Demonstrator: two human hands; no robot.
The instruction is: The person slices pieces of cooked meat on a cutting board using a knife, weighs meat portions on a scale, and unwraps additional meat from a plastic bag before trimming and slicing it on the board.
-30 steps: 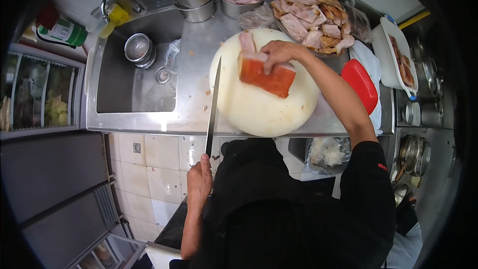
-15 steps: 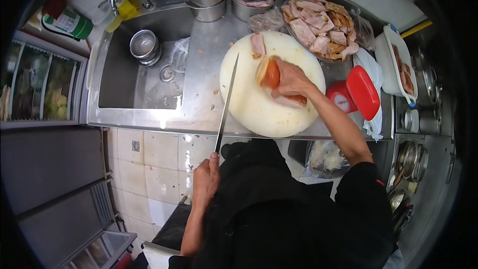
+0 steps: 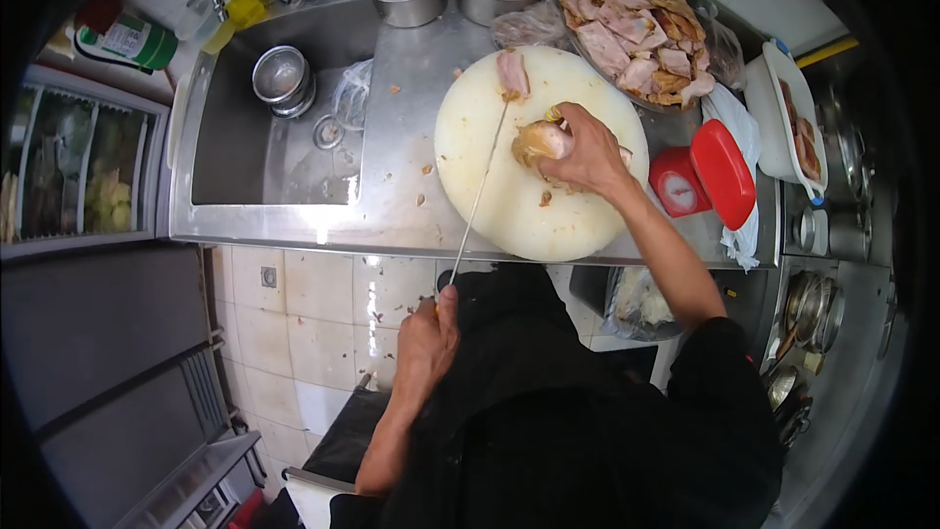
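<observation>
Our left grip (image 3: 427, 343) is closed around the handle of a long knife (image 3: 479, 189), held low by the near edge of the tabletop (image 3: 399, 147), so that the blade slants away from us across the left part of the round cutting board (image 3: 548, 235). Its tip lies right by a small strip of meat (image 3: 512, 76) on the board's far part; whether the two touch, we cannot tell. Our right grip (image 3: 592, 152) is curled over a large piece of meat (image 3: 539, 144) at the middle of the board, to the right of the blade. We take the wide spread of fingers to suit a thick, perhaps slippery piece, though we cannot tell whether it is lifted off the board. The gap between blade and piece seems to leave our fingers safely away from the edge. Far right, just beside the board, the heap of cut meat (image 3: 641, 34) sits probably for easy reach, while the red scale (image 3: 723, 174) stands at the right, handy yet off the board. Stacked metal bowls (image 3: 406, 8) stand along the far side, we judge, to free working room, and the sink (image 3: 284, 167) lies to the left.
</observation>
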